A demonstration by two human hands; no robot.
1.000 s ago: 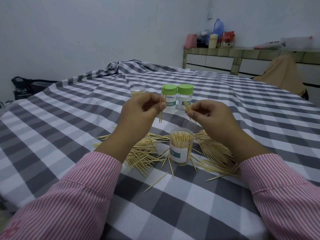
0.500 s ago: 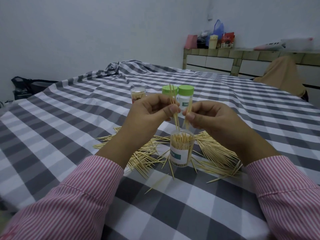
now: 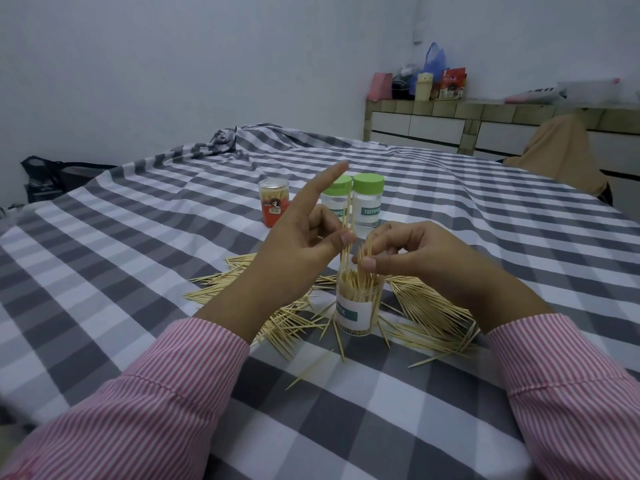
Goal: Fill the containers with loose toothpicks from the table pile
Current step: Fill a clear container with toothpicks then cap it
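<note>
An open clear container point(image 3: 358, 308) with a teal label stands in the middle of the toothpick pile point(image 3: 426, 306), packed with upright toothpicks. My left hand point(image 3: 301, 244) pinches a few upright toothpicks point(image 3: 347, 233) between thumb and a finger just above the container's mouth, index finger pointing up. My right hand point(image 3: 412, 258) hovers over the mouth from the right and pinches a small bunch of toothpicks there. Two green-lidded containers point(image 3: 369, 206) and a red-labelled one point(image 3: 273, 206) stand behind.
A grey and white checked cloth point(image 3: 173, 237) covers the table. Loose toothpicks spread left and right of the open container, with strays point(image 3: 308, 370) toward me. A tiled counter point(image 3: 450, 119) with bags stands at the back right. A dark bag point(image 3: 52, 174) sits far left.
Both hands came down to the open container's mouth. My left index finger has lifted straight, and its toothpicks now stand with their tips in the container.
</note>
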